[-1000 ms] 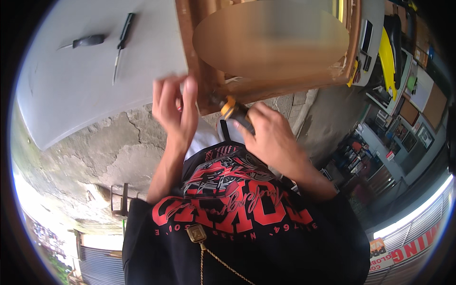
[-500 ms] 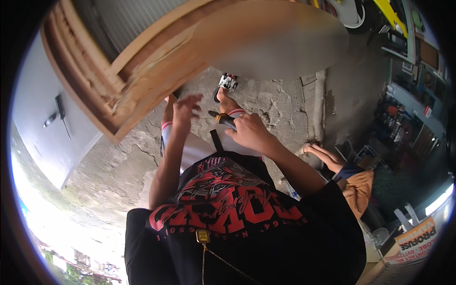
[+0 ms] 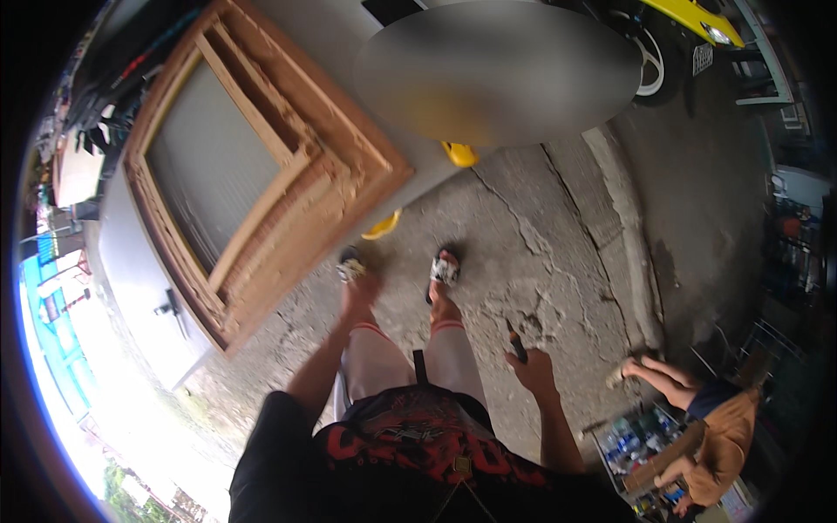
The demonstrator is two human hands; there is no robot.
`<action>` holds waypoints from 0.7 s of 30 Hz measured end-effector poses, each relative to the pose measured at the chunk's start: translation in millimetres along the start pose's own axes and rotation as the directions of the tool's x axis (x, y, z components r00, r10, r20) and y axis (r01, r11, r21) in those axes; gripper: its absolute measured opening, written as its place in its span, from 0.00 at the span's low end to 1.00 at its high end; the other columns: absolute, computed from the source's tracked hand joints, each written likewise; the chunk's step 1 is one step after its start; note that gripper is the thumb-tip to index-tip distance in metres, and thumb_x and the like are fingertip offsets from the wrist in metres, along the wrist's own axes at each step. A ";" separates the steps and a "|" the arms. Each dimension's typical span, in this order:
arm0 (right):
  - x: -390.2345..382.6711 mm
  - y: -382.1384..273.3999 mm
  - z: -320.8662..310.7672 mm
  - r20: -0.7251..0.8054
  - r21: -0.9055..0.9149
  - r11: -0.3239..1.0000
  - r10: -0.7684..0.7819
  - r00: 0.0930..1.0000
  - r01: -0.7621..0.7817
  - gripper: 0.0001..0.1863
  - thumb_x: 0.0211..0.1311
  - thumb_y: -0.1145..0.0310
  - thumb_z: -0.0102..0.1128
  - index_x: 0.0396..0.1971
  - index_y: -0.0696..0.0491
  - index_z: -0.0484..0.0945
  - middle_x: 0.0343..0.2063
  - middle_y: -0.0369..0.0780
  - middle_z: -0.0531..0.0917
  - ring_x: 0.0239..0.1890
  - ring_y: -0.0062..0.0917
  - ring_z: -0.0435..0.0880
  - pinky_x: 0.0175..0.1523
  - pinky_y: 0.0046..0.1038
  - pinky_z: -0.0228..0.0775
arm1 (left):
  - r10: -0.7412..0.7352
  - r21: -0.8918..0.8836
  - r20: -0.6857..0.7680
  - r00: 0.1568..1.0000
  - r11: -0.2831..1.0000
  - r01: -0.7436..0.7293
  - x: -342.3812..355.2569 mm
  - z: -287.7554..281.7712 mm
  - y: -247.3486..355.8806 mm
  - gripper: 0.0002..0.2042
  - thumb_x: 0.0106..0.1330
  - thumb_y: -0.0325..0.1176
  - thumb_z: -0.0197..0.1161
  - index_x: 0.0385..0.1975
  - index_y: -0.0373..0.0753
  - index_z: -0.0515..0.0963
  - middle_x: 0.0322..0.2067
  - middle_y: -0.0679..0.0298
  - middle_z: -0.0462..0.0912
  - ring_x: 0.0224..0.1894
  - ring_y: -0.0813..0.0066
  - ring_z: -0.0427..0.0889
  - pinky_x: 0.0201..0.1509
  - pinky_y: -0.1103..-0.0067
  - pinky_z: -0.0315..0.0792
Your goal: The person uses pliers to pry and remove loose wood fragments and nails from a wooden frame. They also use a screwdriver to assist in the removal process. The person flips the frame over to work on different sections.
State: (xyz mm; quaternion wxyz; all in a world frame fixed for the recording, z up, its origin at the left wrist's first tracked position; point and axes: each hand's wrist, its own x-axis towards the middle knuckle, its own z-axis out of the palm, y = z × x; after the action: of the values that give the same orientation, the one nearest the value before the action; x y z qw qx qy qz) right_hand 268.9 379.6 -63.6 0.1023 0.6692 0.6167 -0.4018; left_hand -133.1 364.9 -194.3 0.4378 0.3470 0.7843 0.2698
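Note:
My right hand is closed around the grip of a short hand tool with a dark pointed tip and a black-and-orange handle. The tool points up and away, over the concrete to the right of my legs. My left hand hangs above my left foot, smeared by motion, so its fingers cannot be made out. It is nearest to a large brown wooden frame with raised inner strips around a grey ribbed panel. The frame lies on a pale tabletop, apart from both hands.
A dark slim tool lies on the tabletop's left part. Yellow pieces show at its near edge. Cracked concrete runs to a raised strip. A person in orange is by a rack of bottles. A yellow vehicle stands far right.
My right hand has swung right and away from my left hand with the tool still in it. The left hand has lowered. The view has shifted, showing more of the wooden frame and floor.

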 end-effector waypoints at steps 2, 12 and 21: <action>0.2 14.1 -6.3 0.057 0.049 0.992 0.114 0.992 -0.116 0.27 0.51 0.49 0.65 0.12 0.60 0.73 0.11 0.47 0.74 0.17 0.41 0.76 0.26 0.38 0.64 | 0.260 0.097 0.145 0.955 0.956 -0.276 -57.8 -10.4 118.1 0.13 0.57 0.31 0.64 0.13 0.35 0.74 0.14 0.59 0.75 0.16 0.69 0.75 0.19 0.73 0.66; 42.6 -41.0 -16.5 0.120 0.336 0.899 0.255 0.960 -0.281 0.26 0.50 0.48 0.66 0.20 0.62 0.78 0.14 0.44 0.76 0.19 0.29 0.75 0.29 0.33 0.64 | 0.740 0.773 0.327 0.588 0.149 -0.617 242.4 -145.1 406.7 0.38 0.40 0.18 0.63 0.58 0.44 0.63 0.55 0.58 0.67 0.57 0.55 0.69 0.60 0.66 0.66; 51.9 -73.7 -14.9 0.076 0.405 0.834 0.379 0.922 -0.376 0.29 0.51 0.47 0.63 0.15 0.62 0.73 0.12 0.43 0.73 0.17 0.28 0.71 0.28 0.35 0.62 | 0.517 0.672 0.608 0.603 0.070 -0.737 358.3 -150.6 432.5 0.45 0.29 0.20 0.74 0.54 0.58 0.66 0.52 0.61 0.68 0.51 0.56 0.75 0.53 0.68 0.74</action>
State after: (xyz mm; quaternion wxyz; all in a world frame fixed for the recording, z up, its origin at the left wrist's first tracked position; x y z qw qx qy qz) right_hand 203.8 443.7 -61.9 0.0340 0.7852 0.3743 -0.4921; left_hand -266.1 891.9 12.1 0.0993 0.8497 0.5138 -0.0643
